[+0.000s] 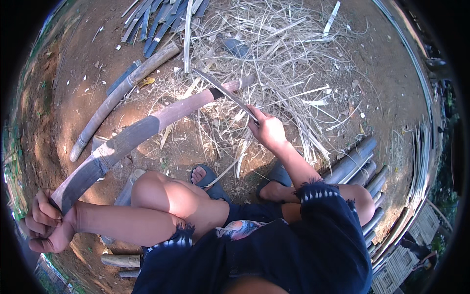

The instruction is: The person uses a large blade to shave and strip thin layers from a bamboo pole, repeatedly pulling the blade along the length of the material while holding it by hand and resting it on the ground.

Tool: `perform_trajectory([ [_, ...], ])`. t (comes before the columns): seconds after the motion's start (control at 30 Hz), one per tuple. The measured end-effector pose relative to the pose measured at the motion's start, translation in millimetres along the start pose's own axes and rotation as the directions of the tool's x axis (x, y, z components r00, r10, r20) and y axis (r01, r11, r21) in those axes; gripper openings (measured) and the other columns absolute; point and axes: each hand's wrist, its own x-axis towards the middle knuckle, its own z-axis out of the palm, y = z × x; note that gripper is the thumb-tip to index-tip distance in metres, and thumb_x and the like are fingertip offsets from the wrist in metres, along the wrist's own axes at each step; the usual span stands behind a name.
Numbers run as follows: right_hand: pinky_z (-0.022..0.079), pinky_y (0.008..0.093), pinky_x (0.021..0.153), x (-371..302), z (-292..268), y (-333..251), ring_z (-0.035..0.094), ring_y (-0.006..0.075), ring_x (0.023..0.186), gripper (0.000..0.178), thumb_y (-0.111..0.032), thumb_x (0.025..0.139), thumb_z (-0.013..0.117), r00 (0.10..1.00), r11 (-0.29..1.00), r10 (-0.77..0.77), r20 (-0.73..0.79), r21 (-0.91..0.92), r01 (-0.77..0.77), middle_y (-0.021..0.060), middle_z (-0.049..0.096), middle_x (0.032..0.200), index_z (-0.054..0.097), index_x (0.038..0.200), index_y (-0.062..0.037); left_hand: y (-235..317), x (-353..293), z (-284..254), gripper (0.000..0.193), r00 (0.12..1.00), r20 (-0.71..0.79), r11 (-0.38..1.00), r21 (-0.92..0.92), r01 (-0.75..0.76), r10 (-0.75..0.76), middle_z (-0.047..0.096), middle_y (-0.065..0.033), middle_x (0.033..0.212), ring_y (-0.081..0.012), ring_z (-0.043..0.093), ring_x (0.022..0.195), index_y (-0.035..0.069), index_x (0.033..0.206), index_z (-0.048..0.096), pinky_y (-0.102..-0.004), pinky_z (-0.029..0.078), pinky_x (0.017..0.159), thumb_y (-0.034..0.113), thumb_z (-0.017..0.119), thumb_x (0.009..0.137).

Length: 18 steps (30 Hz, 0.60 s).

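My left hand [46, 225] is closed round the near-left end of a long split bamboo piece [134, 135], brown-grey with a ringed joint. The bamboo slants away to the right, its far end over the pile of shavings. In my right hand [269, 131] is a long-bladed knife [226, 94], its handle mostly hidden by the fingers. The blade points up and left and crosses the bamboo near its far end, beside a dark band. Whether the edge touches the bamboo, I cannot tell.
Pale bamboo shavings [279, 54] cover the ground ahead. Dark split strips [164, 22] lie at the far left, near a bamboo pole [120, 95]. Bamboo lengths [355, 159] are stacked at my right, and more poles [120, 260] lie at lower left. My sandalled feet [208, 179] stand close by.
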Motion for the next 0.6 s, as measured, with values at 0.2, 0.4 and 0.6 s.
perform_trajectory([
  [0.2,0.057,0.0493,0.076,34.5,-20.0,-7.5,0.070,0.0422,0.080,0.037,-0.022,0.087,0.061,0.957,0.964,0.265,0.117,-0.045,-0.261,0.0265,0.070,0.084,0.063,0.118,-0.0002,-3.5,2.3,10.0,0.038,0.994,0.104,0.995,-0.099,-0.005,0.015,0.030,0.0091,0.045,-0.0027,0.021,0.036,0.018,0.061,0.032,-0.0215,0.020,0.038,0.020,0.063,0.083],
  [0.4,0.057,0.0442,0.056,-14.7,-95.8,-159.5,0.067,0.0338,0.061,0.052,-0.020,0.082,0.070,0.935,0.897,-0.354,-0.010,0.281,0.342,0.0156,0.063,0.074,0.058,0.131,-0.0084,-26.1,0.7,42.6,0.033,0.975,0.216,0.972,-0.234,0.004,0.047,0.033,0.0130,0.045,0.0018,0.023,0.036,0.016,0.066,0.039,-0.0171,0.016,0.036,0.021,0.065,0.085],
  [0.6,0.055,0.0412,0.055,-28.5,-127.9,-184.3,0.066,0.0295,0.061,0.061,-0.019,0.076,0.077,0.931,0.905,-0.366,0.010,0.239,0.353,0.0095,0.061,0.073,0.058,0.134,-0.0147,-44.3,0.7,57.6,0.032,0.949,0.304,0.929,-0.368,0.034,0.085,0.034,0.0122,0.046,0.0035,0.025,0.035,0.014,0.065,0.041,-0.0171,0.014,0.035,0.019,0.063,0.087],
])
